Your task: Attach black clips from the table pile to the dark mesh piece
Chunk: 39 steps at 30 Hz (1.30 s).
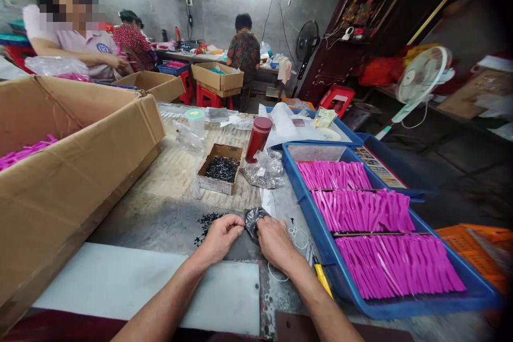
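At the middle of the worktable, a small crumpled black plastic bag sits between my hands. My left hand pinches the bag's left edge with thumb and forefinger. My right hand is closed on its right side, with the fingertips partly hidden by the bag. Small black plastic parts lie loose just behind my left hand. White string curls beside my right wrist, near a yellow-handled tool.
A blue tray on the right holds rows of magenta plastic pieces. Behind my hands stand a carton of small dark pins, a red jar and a clear bag. A large cardboard box fills the left; co-workers sit beyond.
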### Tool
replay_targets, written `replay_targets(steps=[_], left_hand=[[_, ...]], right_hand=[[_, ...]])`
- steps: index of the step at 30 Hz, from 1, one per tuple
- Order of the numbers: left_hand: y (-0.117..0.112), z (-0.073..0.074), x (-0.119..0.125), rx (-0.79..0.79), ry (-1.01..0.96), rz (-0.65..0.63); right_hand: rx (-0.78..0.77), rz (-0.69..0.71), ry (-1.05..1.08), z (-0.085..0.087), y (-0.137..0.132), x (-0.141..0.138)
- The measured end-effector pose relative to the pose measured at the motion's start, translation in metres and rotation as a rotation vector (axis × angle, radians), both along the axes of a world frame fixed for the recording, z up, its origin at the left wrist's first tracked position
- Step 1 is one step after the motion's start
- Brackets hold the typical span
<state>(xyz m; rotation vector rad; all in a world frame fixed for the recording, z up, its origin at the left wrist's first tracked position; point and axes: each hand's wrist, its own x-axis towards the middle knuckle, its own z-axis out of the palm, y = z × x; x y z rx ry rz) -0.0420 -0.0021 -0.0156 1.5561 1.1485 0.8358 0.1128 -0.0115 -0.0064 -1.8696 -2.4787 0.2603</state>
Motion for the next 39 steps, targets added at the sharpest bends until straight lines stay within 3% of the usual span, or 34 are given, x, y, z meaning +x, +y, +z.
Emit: replay_targets(steps=[14, 19, 29, 34, 39], left_hand=[[-0.004, 0.002, 0.003, -0.038, -0.093, -0.006], [-0.003, 0.002, 0.003, -0.064, -0.133, -0.009], [-0.007, 0.003, 0.010, -0.186, -0.315, -0.041], [-0.009, 0.006, 0.012, -0.376, -0.431, -0.095], [-0.010, 0.000, 0.012, -0.423, -0.525, -0.068]], right_hand=[[0.032, -0.081, 0.362, -0.008, -0.002, 0.007], [0.024, -0.123, 0.630, -0.013, -0.001, 0.010], [0.006, -0.352, 1.189, -0.014, -0.010, 0.003], [0.016, -0.394, 1.258, -0.015, -0.018, -0.008], [0.081, -0.407, 1.184, -0.018, -0.023, -0.015]])
